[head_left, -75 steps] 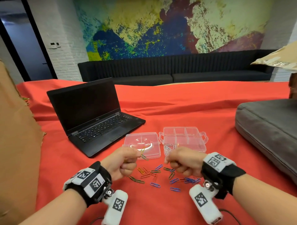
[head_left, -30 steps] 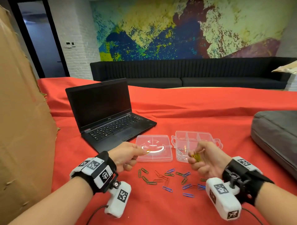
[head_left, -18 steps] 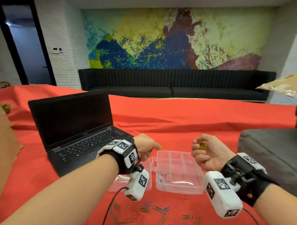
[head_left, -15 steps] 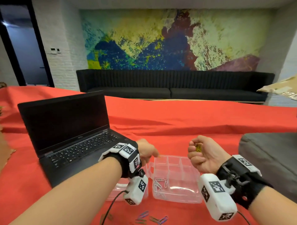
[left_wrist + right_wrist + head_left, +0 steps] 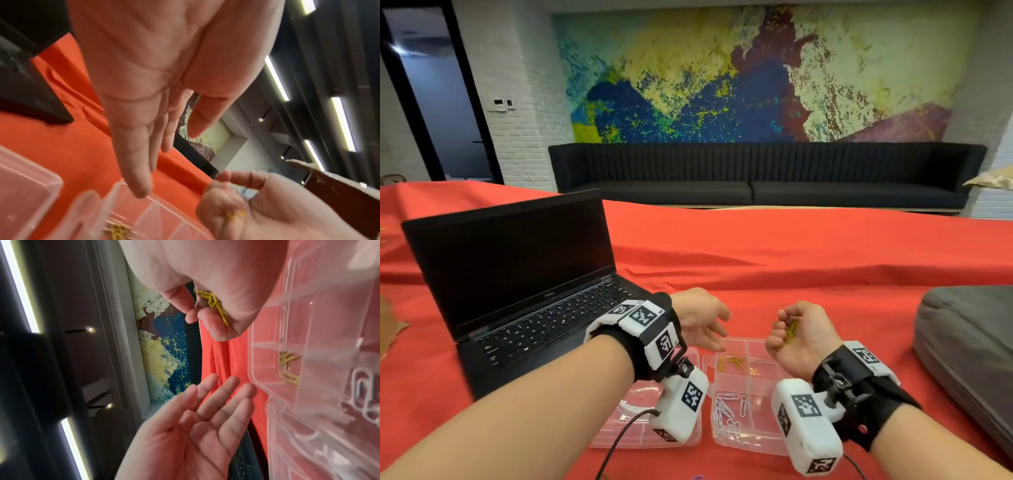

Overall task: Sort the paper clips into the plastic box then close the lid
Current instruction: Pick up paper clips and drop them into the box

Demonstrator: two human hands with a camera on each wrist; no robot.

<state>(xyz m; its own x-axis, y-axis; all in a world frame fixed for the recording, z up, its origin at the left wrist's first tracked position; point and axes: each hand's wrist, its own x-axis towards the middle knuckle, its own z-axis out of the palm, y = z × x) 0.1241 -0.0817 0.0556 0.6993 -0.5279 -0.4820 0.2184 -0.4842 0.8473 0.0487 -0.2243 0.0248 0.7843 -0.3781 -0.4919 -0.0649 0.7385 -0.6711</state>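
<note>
**Over the box: spill risk**

At lower centre, we hold yellow clips curled in our right hand above the plastic box; our left hand hangs open, empty. Loose release could scatter clips into the wrong compartment.

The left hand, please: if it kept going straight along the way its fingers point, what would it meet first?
Probably the far rim of the plastic box: the left hand is open, fingers angled forward and down, fingertips just above that edge. Depth is unclear; it might pass beyond onto the red cloth.
</note>
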